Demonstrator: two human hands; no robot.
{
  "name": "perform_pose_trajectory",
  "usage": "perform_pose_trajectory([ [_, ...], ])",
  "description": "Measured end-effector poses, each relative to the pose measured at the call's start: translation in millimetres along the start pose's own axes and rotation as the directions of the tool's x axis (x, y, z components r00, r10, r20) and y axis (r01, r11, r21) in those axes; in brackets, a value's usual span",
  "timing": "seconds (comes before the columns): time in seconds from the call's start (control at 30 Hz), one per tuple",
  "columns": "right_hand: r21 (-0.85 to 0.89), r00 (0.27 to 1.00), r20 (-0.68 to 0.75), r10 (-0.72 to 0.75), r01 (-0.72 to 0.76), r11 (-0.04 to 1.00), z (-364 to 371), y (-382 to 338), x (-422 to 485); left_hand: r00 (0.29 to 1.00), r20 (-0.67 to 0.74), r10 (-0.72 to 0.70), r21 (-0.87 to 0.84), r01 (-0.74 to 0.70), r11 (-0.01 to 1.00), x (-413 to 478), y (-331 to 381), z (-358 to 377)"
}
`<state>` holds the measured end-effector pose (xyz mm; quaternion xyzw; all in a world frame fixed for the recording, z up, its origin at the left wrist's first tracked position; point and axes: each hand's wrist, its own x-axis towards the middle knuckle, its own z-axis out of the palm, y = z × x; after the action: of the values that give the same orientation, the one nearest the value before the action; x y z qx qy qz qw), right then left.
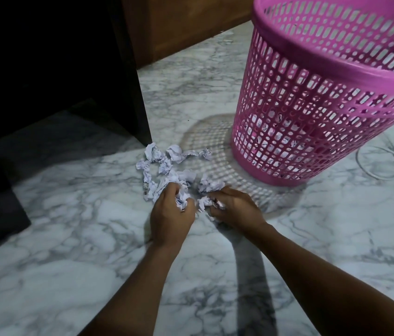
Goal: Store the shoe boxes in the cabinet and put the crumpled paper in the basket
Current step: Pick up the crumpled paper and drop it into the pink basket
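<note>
White-veined marble floor (pixel 94 251) — the pink basket (pixel 312 105) stands on it at the right, long axis upright, mouth facing up. Crumpled paper (pixel 157 158) lies scattered just left of its base. The left hand (pixel 169 214) curls round one wad; the right hand (pixel 234 209) pinches another beside it.

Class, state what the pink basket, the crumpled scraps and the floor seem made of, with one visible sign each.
Pink basket: likely moulded plastic; glossy rim, slotted walls. Crumpled paper: thin white paper; sharp creases. Floor: marble or marble-look tile; grey veins, sheen.
</note>
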<state>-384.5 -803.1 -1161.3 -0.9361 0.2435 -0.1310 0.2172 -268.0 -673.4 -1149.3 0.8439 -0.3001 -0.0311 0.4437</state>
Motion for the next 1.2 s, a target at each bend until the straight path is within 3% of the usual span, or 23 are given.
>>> perform_pose_trajectory([
  [0.27, 0.095, 0.983, -0.182, -0.037, 0.055, 0.994, -12, -8, -16, 0.996, -0.088, -0.01, -0.016, 0.009, 1.0, 17, 2, -12],
  [0.47, 0.044, 0.935, -0.346, -0.082, 0.103, 0.994, -29, -17, 5, 0.998, 0.001, 0.062, 0.184, -0.061, 0.981, 28, -17, -2],
  [0.53, 0.075, 0.968, -0.252, -0.005, 0.025, 0.997, -35, -20, 16, 0.998, 0.026, 0.051, 0.254, -0.056, 0.966, 31, -20, 0],
  [0.6, 0.113, 0.988, -0.064, 0.141, -0.134, 0.985, -36, -22, 26, 0.999, 0.043, 0.034, 0.291, -0.045, 0.956, 33, -20, 1],
  [0.7, -0.002, 0.973, 0.114, 0.2, -0.202, 0.979, -24, -22, 34, 0.999, 0.039, -0.001, 0.322, -0.012, 0.947, 36, -20, 3],
  [0.8, -0.119, 0.951, 0.225, 0.21, -0.187, 0.975, -8, -23, 31, 0.997, 0.059, -0.053, 0.33, 0.031, 0.943, 37, -21, 6],
  [0.87, -0.143, 0.961, 0.208, 0.182, -0.154, 0.978, -4, -25, 28, 0.994, 0.076, -0.084, 0.316, 0.056, 0.947, 38, -24, 7],
  [1.07, -0.037, 0.97, 0.245, -0.005, 0.014, 0.999, -16, -23, 25, 0.993, 0.117, 0.007, 0.288, -0.04, 0.957, 39, -35, 10],
  [1.2, -0.115, 0.937, 0.344, -0.059, 0.104, 0.988, -17, -20, 25, 0.991, 0.136, 0.018, 0.261, -0.054, 0.964, 39, -35, 8],
])
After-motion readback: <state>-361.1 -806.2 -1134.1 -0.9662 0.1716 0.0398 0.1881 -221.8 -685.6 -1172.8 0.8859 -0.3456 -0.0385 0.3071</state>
